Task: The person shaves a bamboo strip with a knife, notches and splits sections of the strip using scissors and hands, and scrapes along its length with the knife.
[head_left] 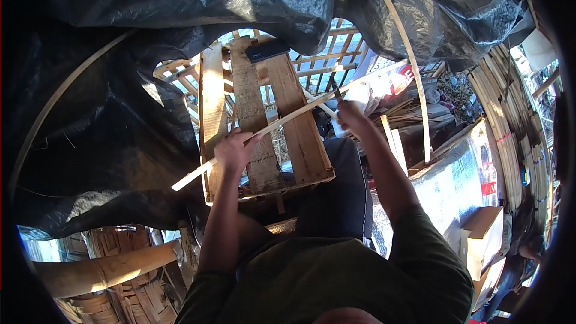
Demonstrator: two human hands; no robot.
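A long pale bamboo strip [288, 119] slants across a slatted wooden bench [298, 144], its lower end past the bench's left edge and its upper end far to the right. My left hand [234, 151] is closed around the strip's lower part, above the left slats. My right hand [351, 115] grips a knife [336, 89] by its handle, with the dark blade up against the strip beyond the bench's right side. Most of the handle is hidden in my fingers.
A dark flat case-like object [267, 51] lies at the bench's far end. Black plastic sheeting [120, 132] hangs left and overhead. A printed sack [387, 81] stands right, with cut strips [393, 144] near it. Bamboo poles [507, 126] and a cardboard box [483, 237] are farther right.
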